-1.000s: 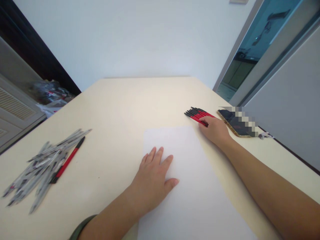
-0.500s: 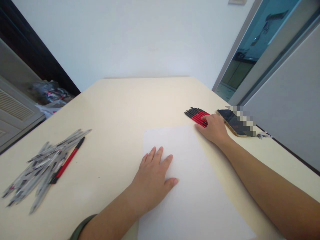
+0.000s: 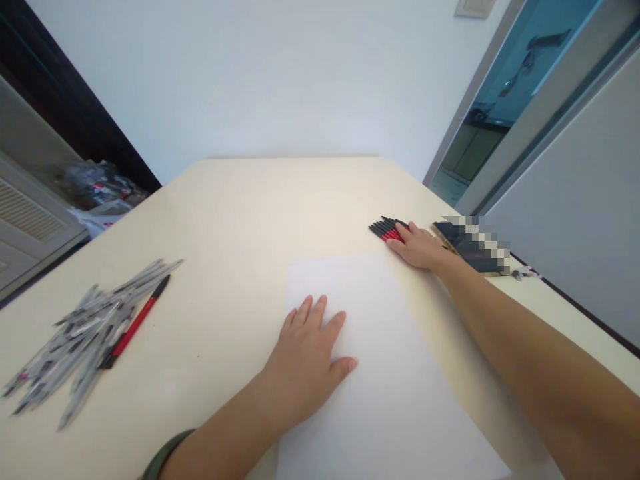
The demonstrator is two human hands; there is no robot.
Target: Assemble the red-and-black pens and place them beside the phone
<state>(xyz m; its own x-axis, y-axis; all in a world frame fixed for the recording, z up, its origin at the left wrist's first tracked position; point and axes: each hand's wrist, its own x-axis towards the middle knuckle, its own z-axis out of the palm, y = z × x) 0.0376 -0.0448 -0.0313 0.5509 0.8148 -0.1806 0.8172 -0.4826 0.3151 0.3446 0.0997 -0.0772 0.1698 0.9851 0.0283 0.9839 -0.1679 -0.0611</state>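
My left hand (image 3: 307,353) lies flat with fingers spread on a blank white sheet of paper (image 3: 400,387). Just beyond the sheet's far right corner, my right hand (image 3: 417,247) rests over a row of red and black pens (image 3: 387,229), its fingers stretched out and covering their near ends. The pens lie side by side, black tips pointing away to the left. On the left of the table, one more red and black pen (image 3: 137,323) lies beside a loose heap of clear-barrelled pens (image 3: 83,337).
A phone (image 3: 470,247), partly pixelated, lies near the table's right edge, with a small charm (image 3: 525,272) at its corner. The pale table (image 3: 225,220) meets a white wall (image 3: 300,80). Plastic bags (image 3: 103,193) stand on the floor at left.
My right hand has shifted slightly left and flattened, its fingers reaching further over the pens and covering more of them. My left hand has stayed in place on the paper.
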